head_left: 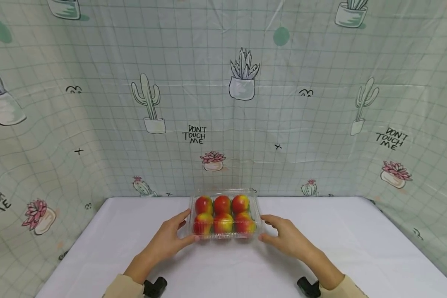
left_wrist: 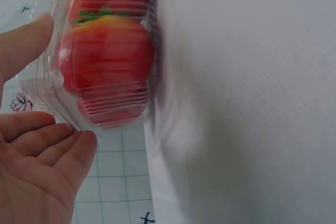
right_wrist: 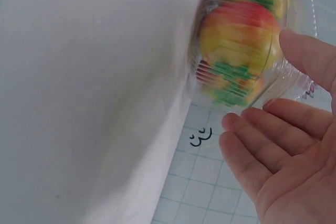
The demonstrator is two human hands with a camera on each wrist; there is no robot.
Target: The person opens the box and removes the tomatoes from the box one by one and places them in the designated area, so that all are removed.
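**Printed cloth [head_left: 193,49] walls in white table [head_left: 97,248]**

The pale cloth, lined with a green grid and rippled at left, rises behind the table and along both sides. Drawn cacti [head_left: 149,101] in pots flank a spiky plant [head_left: 242,80] at center. The words "DON'T TOUCH ME" [head_left: 195,135] appear at left, center and right, each near a pink succulent [head_left: 213,160]. Green dots [head_left: 281,36] and small black crosses [head_left: 278,146] dot the fabric.
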